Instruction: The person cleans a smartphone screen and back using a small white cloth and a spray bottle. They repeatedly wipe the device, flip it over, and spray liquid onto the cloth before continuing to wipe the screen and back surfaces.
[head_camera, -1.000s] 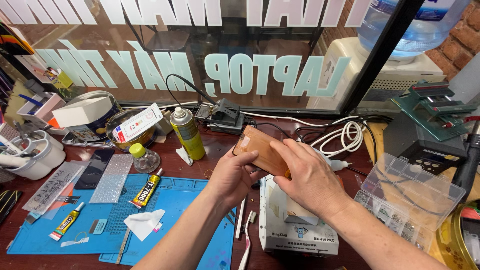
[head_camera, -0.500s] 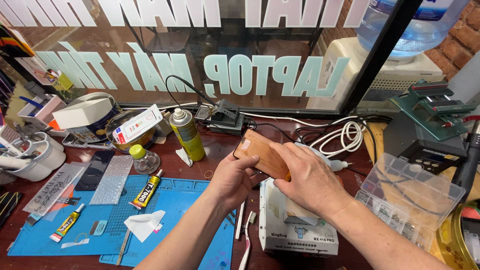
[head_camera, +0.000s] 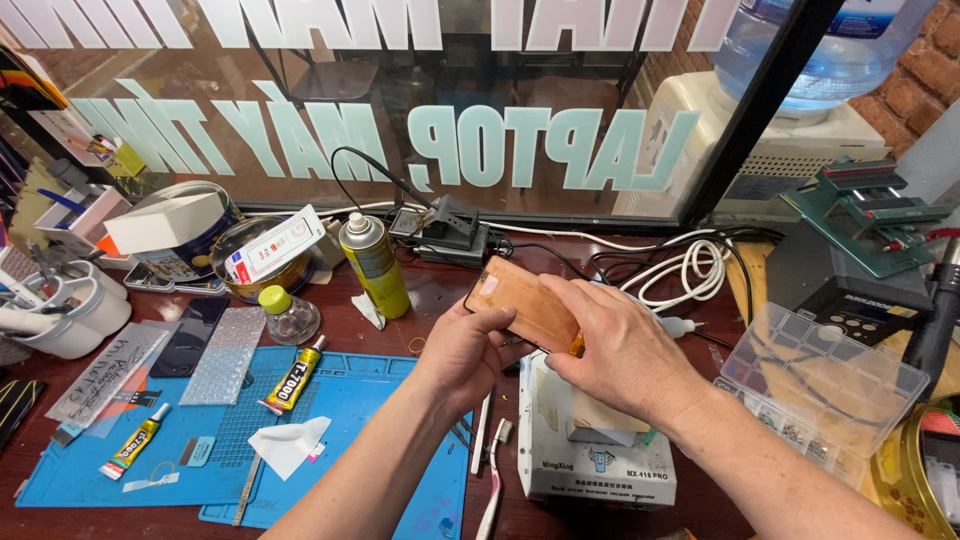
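You hold a flat orange-brown panel (head_camera: 525, 305) in both hands above the middle of the surface (head_camera: 440, 300), clear of everything under it. Its long axis runs from the upper left, toward the window, down to the lower right, toward you, and its broad face tilts up at the camera.

Your left hand (head_camera: 462, 352) comes up from below and its fingers (head_camera: 487, 322) are clamped on the panel's near long edge, thumb on top. Your right hand (head_camera: 625, 350) lies over the lower right end, its fingers closed around that end so the corner is hidden beneath them. Both hands touch the panel; the left one holds nearer its middle, the right one covers the end.

Directly under your hands sits a white box-shaped machine (head_camera: 597, 450) near the front edge of the surface. To its left a blue mat (head_camera: 400, 400) spreads toward the front left corner, carrying two small glue tubes (head_camera: 292, 377) and a scrap of white paper (head_camera: 290, 443). A yellow-green spray can (head_camera: 375, 263) stands upright behind the mat, just left of the panel's far end, with a small round bottle (head_camera: 285, 312) beside it. A coil of white cable (head_camera: 690, 270) lies toward the back right, and a clear compartment box (head_camera: 815, 375) sits at the right edge. Behind the surface runs a glass shop window with pale lettering, and a water dispenser stands outside at the upper right.
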